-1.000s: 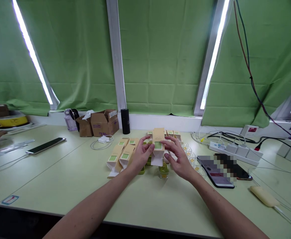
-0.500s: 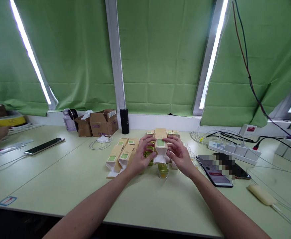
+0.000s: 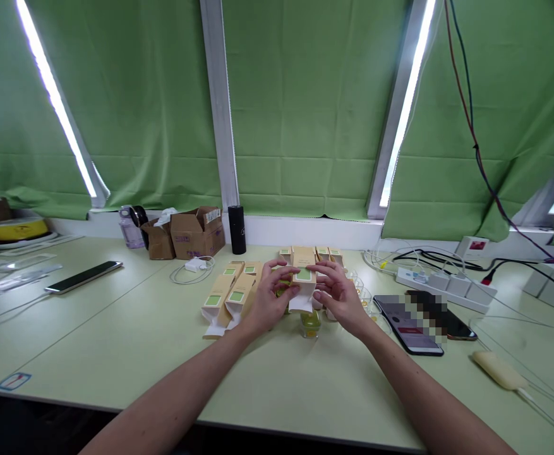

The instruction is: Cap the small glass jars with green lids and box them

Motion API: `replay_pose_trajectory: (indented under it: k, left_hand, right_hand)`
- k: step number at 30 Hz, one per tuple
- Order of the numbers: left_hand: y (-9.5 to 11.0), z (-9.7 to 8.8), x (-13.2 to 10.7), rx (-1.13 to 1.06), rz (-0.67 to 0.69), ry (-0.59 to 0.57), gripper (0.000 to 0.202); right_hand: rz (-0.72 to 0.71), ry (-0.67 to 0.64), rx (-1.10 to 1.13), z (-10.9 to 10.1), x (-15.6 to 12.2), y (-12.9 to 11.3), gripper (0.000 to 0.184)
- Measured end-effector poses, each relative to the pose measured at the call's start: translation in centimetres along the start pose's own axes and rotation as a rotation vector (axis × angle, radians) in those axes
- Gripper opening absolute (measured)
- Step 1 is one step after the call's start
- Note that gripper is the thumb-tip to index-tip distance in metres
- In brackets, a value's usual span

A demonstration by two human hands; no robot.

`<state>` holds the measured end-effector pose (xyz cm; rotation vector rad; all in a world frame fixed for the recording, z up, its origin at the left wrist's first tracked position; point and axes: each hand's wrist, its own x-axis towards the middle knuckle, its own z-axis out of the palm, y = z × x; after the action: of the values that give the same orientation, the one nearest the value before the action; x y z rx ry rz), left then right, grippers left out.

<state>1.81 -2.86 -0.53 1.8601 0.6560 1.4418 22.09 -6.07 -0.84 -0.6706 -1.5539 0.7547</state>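
Between my two hands is a small kraft cardboard box (image 3: 304,256) with a green square panel and an unfolded white flap at its near end. My left hand (image 3: 271,300) grips its left side with curled fingers. On the opposite side, my right hand (image 3: 340,298) holds it with thumb and fingertips. Just below the flap stands a small clear jar (image 3: 311,324) with green in it. More kraft boxes (image 3: 216,300) lie left of my left hand, their white flaps open. Behind my hands stand several similar boxes (image 3: 323,253). Clear round containers (image 3: 364,296) sit beyond my right hand, partly hidden.
Two phones (image 3: 407,325) lie to the right, near a power strip (image 3: 447,287) with cables. A cream-coloured device (image 3: 499,371) trails a cord. Farther left are a tablet-like device (image 3: 84,277), a charger (image 3: 195,265), cardboard cartons (image 3: 197,234) and a black cylinder (image 3: 237,230).
The held box has tilted and dropped slightly, its flap now nearer and a bit left. At the far left a brownish shape has gone from view, and clear packets show there.
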Motion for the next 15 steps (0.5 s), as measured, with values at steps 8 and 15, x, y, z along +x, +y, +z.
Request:
replay_pose_trajectory:
  k: [8,15]
  left_hand:
    - [-0.53,0.28,-0.07,-0.040,0.016,0.013,0.028]
    - [-0.93,0.58,-0.36,-0.023,0.029,0.023,0.027]
  right_hand:
    - [0.003,0.038,-0.029,0.28,0.04,0.30,0.040]
    - [-0.022,0.098,-0.075,0.71,-0.10,0.92,0.032]
